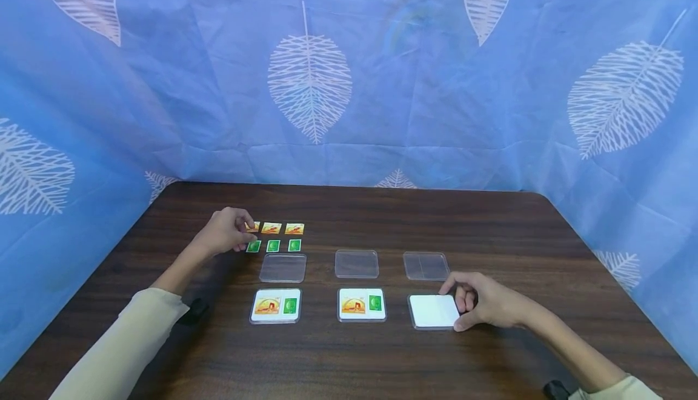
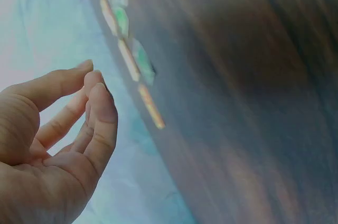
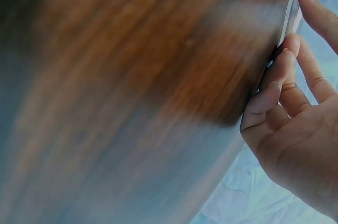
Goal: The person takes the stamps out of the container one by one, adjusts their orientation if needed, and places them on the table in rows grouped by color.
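My left hand (image 1: 226, 232) hovers at the left end of two rows of stamps, its fingers bent with nothing visible between them. Orange stamps (image 1: 294, 229) form the far row, green stamps (image 1: 294, 245) the near one; the hand partly covers the leftmost orange stamp. In the left wrist view the hand (image 2: 63, 129) is apart from the stamps. My right hand (image 1: 480, 300) holds the right edge of a shallow clear case (image 1: 417, 328) with a blank white card (image 1: 434, 311) in it. In the right wrist view, fingers and thumb of that hand (image 3: 296, 113) touch the case's edge.
Two similar cases, at left (image 1: 275, 321) and middle (image 1: 362, 320), each hold a white card bearing an orange and a green stamp. Behind the cases lie three clear lids (image 1: 283, 268). The dark wooden table (image 1: 349, 363) meets a blue leaf-patterned curtain (image 1: 371, 115) at the back.
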### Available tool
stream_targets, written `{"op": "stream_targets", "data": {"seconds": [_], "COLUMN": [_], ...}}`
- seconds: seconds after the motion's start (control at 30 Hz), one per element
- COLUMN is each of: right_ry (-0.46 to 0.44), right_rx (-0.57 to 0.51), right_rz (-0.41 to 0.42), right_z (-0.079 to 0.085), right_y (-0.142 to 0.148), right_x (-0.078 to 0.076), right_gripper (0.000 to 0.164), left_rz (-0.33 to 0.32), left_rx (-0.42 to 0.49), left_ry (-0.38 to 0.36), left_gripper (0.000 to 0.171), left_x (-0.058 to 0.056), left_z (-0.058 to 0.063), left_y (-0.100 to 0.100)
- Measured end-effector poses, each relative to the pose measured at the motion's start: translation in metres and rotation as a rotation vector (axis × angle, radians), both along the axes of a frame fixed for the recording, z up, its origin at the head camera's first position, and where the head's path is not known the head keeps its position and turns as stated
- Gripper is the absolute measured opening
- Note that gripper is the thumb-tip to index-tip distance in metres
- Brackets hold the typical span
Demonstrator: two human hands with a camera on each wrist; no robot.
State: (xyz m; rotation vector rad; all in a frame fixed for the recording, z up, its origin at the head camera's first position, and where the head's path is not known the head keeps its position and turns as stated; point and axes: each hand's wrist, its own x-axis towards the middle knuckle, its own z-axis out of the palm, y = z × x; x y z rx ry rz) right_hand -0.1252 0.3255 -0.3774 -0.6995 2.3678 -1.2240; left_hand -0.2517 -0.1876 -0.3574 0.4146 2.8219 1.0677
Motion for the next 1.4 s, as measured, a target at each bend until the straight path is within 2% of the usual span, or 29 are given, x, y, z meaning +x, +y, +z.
{"op": "stream_targets", "data": {"seconds": [0.3,0.67,0.8,0.97,1.2,1.4], "right_ry": [0.033,0.081,0.080,0.081,0.279,0.341], "right_rx": [0.005,-0.024,-0.035,-0.021,0.052,0.087], "right_rz": [0.023,0.070,0.082,0.082,-0.005,-0.059], "right_z": [0.002,-0.005,-0.006,0.000,0.015,0.016], "right_y": [0.001,0.004,0.004,0.004,-0.023,-0.058], "right_x": [-0.004,-0.004,-0.004,-0.005,-0.005,-0.003], "right_gripper": [0.050,0.048,0.049,0.056,0.051,0.045], "left_rz": [-0.115,-0.245,-0.264,-0.287,-0.314,-0.330], "left_rx": [0.062,0.092,0.121,0.113,0.145,0.150], "left_ry": [0.082,0.082,0.082,0.123,0.163,0.159], "left_gripper": [0.015,0.018,0.017,0.017,0.018,0.018], "left_x": [0.021,0.036,0.037,0.042,0.045,0.046], "left_z": [0.015,0.009,0.008,0.010,0.010,0.011], "left_y": [0.017,0.041,0.049,0.059,0.072,0.085]}}
